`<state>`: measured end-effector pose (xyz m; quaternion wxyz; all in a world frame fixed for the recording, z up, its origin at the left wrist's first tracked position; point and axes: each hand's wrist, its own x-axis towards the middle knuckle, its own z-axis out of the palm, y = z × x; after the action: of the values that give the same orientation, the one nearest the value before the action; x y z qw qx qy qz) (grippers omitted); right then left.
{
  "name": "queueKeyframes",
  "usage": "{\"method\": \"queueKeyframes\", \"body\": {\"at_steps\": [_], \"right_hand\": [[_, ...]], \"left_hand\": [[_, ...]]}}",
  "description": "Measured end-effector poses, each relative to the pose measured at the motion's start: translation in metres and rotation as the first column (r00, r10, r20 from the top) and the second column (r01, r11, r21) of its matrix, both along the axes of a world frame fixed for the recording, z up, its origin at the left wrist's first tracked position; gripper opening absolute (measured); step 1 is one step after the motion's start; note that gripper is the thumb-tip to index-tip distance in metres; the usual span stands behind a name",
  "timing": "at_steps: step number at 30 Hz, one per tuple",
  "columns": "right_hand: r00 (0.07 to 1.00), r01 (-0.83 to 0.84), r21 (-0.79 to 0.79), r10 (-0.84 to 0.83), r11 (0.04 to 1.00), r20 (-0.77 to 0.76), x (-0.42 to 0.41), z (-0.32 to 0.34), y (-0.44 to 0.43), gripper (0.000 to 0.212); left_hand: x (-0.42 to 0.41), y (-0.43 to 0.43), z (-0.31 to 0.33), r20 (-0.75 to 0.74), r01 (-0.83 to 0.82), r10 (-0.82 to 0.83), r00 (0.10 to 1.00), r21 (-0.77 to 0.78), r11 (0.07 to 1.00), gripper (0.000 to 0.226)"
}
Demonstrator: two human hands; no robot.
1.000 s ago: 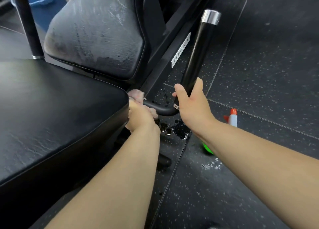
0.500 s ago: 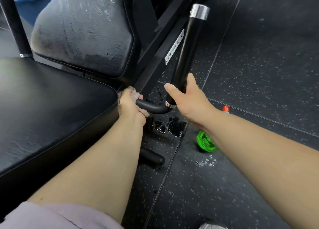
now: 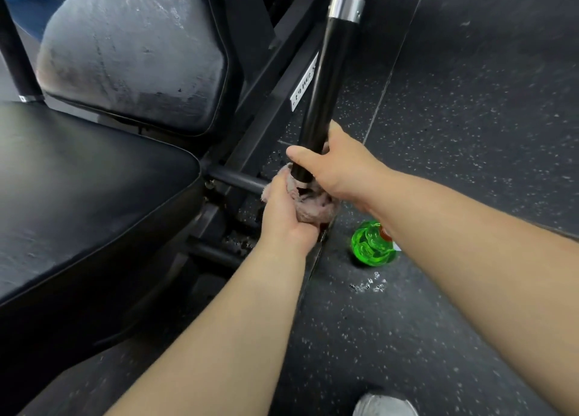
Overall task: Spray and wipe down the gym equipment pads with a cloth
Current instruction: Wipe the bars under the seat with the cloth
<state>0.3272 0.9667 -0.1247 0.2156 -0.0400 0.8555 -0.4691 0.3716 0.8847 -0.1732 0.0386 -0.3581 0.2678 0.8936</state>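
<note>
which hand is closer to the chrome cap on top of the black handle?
Right. The right hand grips the handle below the chrome cap; the left hand is farther down, holding the cloth at the handle's base.

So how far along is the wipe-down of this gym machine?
Looks done: the back pad shows streaky smears, as if sprayed and wiped. In hand: the left hand grips the cloth at the foot of the black handle, which the right hand holds. Left: the seat pad shows no such streaks, so it may need wiping; the green spray bottle sits on the floor.
</note>
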Motion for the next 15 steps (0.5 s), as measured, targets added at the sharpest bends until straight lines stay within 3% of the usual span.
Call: {"method": "queueKeyframes", "body": {"at_steps": [2,5,8,12,15], "right_hand": [[1.000,0.006,-0.017,-0.006,1.000,0.017,0.001,0.002,0.000,0.042],[1.000,0.004,-0.060,-0.003,0.998,0.017,0.002,0.005,0.001,0.043],[1.000,-0.007,-0.089,0.009,0.996,0.021,0.002,0.000,0.002,0.040],[0.999,-0.032,-0.097,0.035,0.995,0.031,0.000,0.002,0.002,0.046],[0.996,-0.078,-0.062,0.080,0.995,0.026,-0.003,0.005,0.005,0.052]], "left_hand": [[-0.001,-0.017,-0.011,0.047,0.029,-0.024,0.999,-0.103,0.994,0.040],[-0.007,-0.042,-0.025,0.173,-0.033,0.083,0.981,-0.277,0.960,0.058],[-0.017,-0.071,-0.017,0.157,-0.124,0.197,0.968,-0.385,0.915,0.038],[-0.027,-0.079,-0.012,0.112,-0.268,0.314,0.943,-0.307,0.913,0.033],[-0.020,-0.066,-0.011,0.099,-0.200,0.227,0.969,-0.224,0.954,0.035]]}}
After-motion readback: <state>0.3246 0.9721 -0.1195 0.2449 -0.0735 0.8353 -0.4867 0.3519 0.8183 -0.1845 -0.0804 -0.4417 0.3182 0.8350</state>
